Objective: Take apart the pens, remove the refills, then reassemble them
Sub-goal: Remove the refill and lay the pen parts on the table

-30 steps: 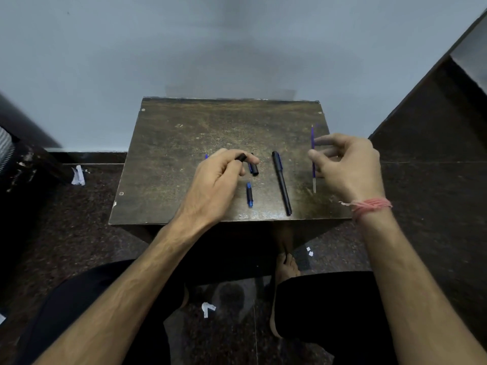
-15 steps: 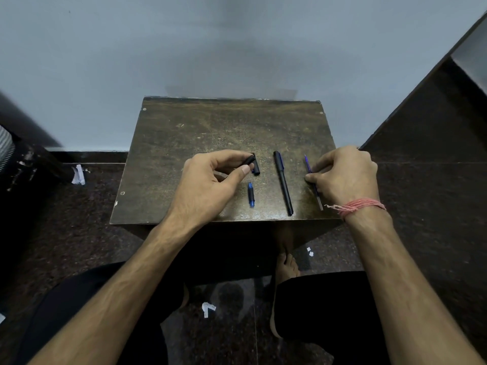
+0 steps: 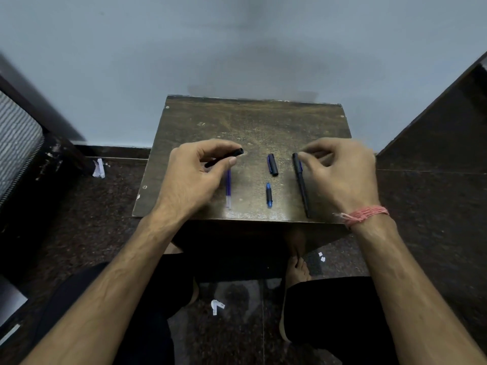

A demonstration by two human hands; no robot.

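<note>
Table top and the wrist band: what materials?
Table top: looks like dark wood or laminate board, worn matte, with pale scuffs and chipped edges; cannot tell which. Wrist band: pink thread or yarn, several twisted strands with a frayed tail.
</note>
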